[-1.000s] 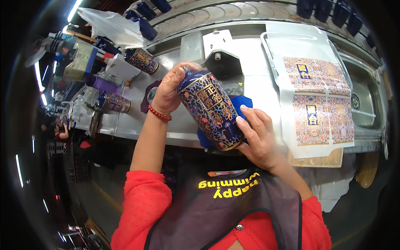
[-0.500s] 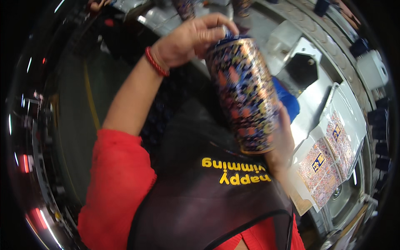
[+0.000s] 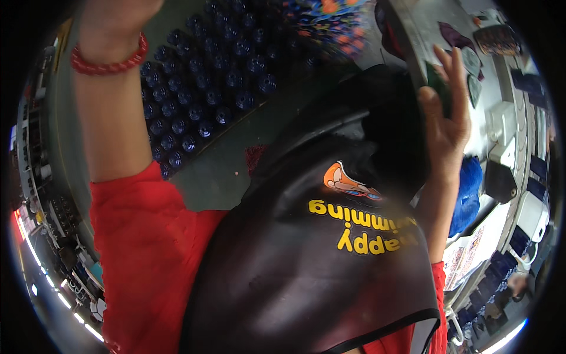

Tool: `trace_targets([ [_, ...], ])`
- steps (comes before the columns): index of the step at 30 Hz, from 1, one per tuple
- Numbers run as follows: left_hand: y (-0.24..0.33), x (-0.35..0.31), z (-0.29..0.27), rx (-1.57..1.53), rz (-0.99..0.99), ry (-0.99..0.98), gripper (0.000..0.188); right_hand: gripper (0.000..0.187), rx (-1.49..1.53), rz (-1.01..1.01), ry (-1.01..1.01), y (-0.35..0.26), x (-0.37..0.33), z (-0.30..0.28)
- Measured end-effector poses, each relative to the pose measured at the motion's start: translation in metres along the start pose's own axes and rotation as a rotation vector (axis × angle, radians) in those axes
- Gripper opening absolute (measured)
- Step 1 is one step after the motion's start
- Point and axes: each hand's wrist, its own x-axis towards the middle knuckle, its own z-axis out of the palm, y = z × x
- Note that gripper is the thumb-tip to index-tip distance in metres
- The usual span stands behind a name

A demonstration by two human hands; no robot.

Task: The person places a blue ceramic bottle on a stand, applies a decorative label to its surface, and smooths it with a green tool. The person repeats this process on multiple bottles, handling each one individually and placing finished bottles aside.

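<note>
My left hand (image 3: pixel 117 26) reaches to the top left, cut off by the picture's edge. A red braided bracelet (image 3: pixel 110 64) is on its wrist, and its fingers are out of sight. My right hand (image 3: pixel 451 112) is at the bench edge with fingers stretched apart and nothing in it. Between my arms hangs my dark apron (image 3: pixel 306 283). Below the left hand, rows of dark blue glossy round-topped objects (image 3: pixel 206 82) stand on the floor. A colourful flower-patterned thing (image 3: pixel 333 26), blurred, is at the top middle.
The metal bench (image 3: pixel 415 44) runs along the right. It carries a blue cloth (image 3: pixel 467 197), a dark patterned cylinder (image 3: pixel 498 40), a white container (image 3: pixel 532 218) and printed sheets (image 3: pixel 471 253). A green and purple cloth or bag (image 3: pixel 469 56) lies near the right fingers.
The patterned canister held between both hands is no longer in them. My left hand moved up and left, and my right hand opened beside the bench. The view turned toward the floor rows.
</note>
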Motion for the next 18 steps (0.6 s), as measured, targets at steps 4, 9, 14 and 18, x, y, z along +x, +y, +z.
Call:
trace_targets([
  [4, -0.117, -0.039, 0.040, 0.829, 0.176, 0.217, 0.019, 0.052, -0.504, -0.116, 0.021, 0.029, 0.028, 0.002],
  [9, -0.256, -0.094, 0.104, 0.887, -0.259, 0.144, 0.023, 0.052, -0.800, -0.120, -0.170, 0.062, 0.033, 0.013],
  [14, -0.352, -0.137, 0.183, 0.723, -0.530, 0.155, 0.026, 0.047, -1.037, -0.035, -0.309, 0.075, 0.031, 0.025],
  [18, -0.405, -0.156, 0.227, 0.664, -0.726, 0.050, 0.030, 0.045, -1.013, -0.013, -0.342, 0.077, 0.036, 0.026],
])
